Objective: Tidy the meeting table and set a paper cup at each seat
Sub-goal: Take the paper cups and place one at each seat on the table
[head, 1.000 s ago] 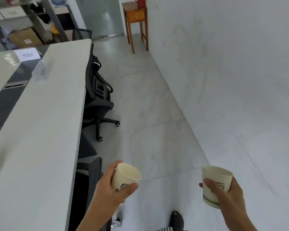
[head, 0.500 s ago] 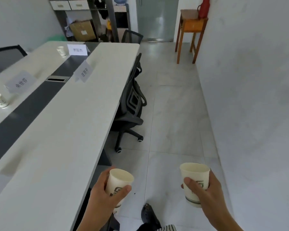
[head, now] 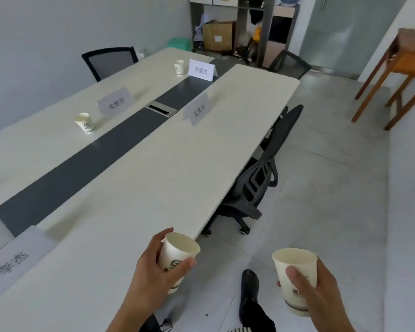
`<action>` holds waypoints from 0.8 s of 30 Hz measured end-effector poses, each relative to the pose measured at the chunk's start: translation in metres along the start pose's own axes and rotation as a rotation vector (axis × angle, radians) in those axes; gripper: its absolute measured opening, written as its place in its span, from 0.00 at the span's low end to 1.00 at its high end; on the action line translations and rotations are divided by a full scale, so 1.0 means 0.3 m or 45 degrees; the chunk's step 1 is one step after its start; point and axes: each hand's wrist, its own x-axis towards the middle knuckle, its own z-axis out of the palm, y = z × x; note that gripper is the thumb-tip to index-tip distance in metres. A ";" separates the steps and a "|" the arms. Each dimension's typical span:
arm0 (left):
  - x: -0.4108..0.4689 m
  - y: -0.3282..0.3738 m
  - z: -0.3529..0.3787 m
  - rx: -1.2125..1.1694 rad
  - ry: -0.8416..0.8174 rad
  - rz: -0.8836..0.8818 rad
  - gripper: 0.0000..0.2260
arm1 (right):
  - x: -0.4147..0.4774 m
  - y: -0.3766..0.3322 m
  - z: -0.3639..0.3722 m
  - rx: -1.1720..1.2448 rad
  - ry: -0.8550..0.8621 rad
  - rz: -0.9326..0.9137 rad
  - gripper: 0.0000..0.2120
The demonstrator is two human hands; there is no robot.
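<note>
Cups, left hand (head: 153,271) wrapped around one empty cup (head: 177,257) at bottom middle, right hand (head: 321,291) wrapped around another empty cup (head: 295,271) at lower right, two cups (head: 84,122) on table (head: 153,164) at upper left.

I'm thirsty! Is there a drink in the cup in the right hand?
Empty. The cup in the right hand shows only bare pale inside.

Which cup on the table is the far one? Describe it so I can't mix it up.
Follow the long white meeting table to its far end, by the storage shelves. There, left of the dark centre strip, the far paper cup stands upright, just left of a white name card. The other cup on the table sits much nearer, by a grey card.
</note>
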 end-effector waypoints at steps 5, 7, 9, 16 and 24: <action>0.127 0.025 -0.023 -0.039 0.306 -0.120 0.33 | 0.372 -0.098 0.114 -0.076 -0.332 0.004 0.23; 0.169 0.067 -0.030 -0.058 0.407 -0.146 0.32 | 0.511 -0.157 0.177 -0.146 -0.479 -0.016 0.25; 0.197 0.097 -0.041 -0.083 0.533 -0.175 0.31 | 0.645 -0.219 0.256 -0.205 -0.626 -0.054 0.26; 0.121 0.039 -0.087 -0.192 0.906 -0.401 0.33 | 0.886 -0.406 0.626 -0.414 -1.041 -0.254 0.25; 0.213 -0.053 -0.333 -0.294 1.046 -0.425 0.34 | 0.845 -0.422 1.139 -0.476 -1.314 -0.320 0.24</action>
